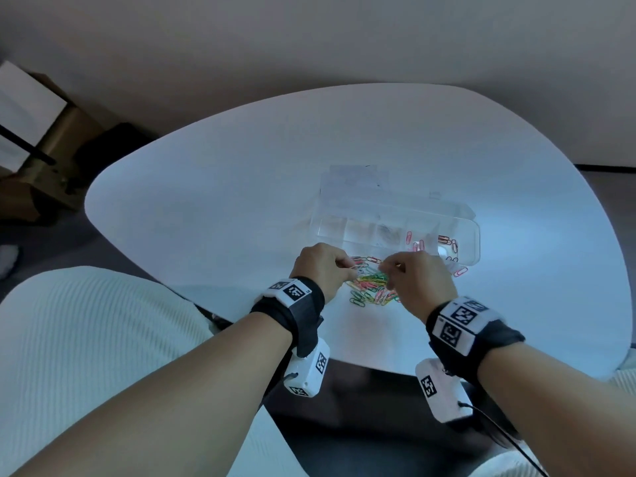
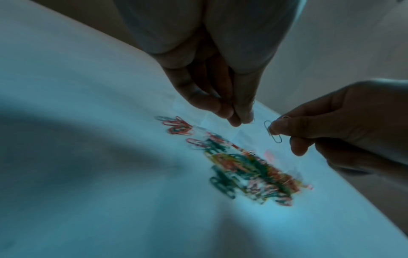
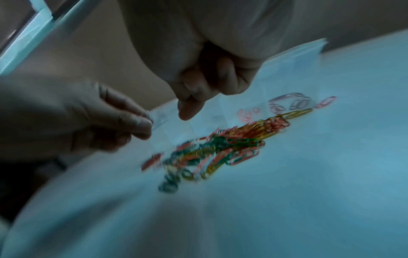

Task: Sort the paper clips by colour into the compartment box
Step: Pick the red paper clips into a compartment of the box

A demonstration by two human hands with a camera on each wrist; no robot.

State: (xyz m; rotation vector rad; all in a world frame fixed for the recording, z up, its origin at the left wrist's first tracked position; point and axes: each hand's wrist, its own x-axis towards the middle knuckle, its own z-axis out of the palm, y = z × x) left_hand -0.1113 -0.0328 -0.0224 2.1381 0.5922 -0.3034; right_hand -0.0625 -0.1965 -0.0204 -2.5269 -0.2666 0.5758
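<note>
- White tabletop (image 1: 213,187), rounded edges, beige wall behind; cardboard boxes (image 1: 51,139) on the floor past its left edge.
- Clear box (image 1: 461,232) with open lid, right of centre on the tabletop; pink clips (image 1: 414,241) in its right-hand compartments, left ones look bare but hard to tell.
- One pink clip (image 1: 461,271) on the tabletop just beside the box's near right corner.
- Pile (image 1: 371,287) of mixed clips (green, yellow, red, pink) near the tabletop's front edge, just in front of the box.
- Left hand (image 1: 321,270) above the pile's left side, fingers curled, thumb and forefinger pinched together; something thin at the tips, too blurred to name.
- Right hand (image 1: 418,280) above the pile's right side, thumb and forefinger pinching a silver clip (image 2: 272,129), clear of the tabletop; other fingers loosely curled.
- Hands near each other, not touching.
- Wrist straps with black-and-white markers on both arms.
</note>
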